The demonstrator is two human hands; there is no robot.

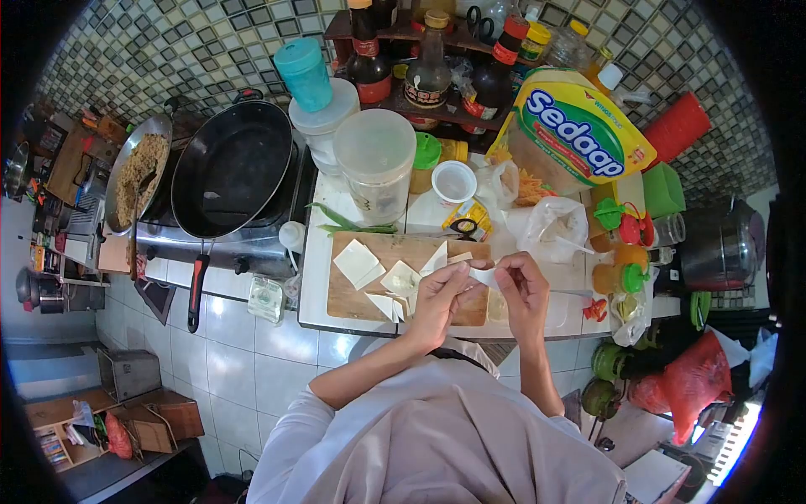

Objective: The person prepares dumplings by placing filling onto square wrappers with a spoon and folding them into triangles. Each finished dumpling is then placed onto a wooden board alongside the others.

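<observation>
My left hand [438,304] and my right hand [522,294] are raised over the right part of a wooden cutting board [342,307]. Between their fingertips is a small, thin, pale sheet of dough wrapper [484,276], pinched from both sides. Left of my hands, on the board, lie pale square wrapper sheets [358,265]. A further wrapper piece [400,278] with a little filling on it rests beside my left hand, and triangular pieces [386,307] are near the board's front. Green leaves [357,227] lie at the board's back edge.
On the left stove stand a black frying pan [231,168] and a pan of brown crumbly food [141,168]. Behind the board are a clear tub [375,160], sauce bottles [428,71], scissors [464,227] and a yellow Sedaap pack [571,126]. Plastic bags [554,227] and jars fill the right.
</observation>
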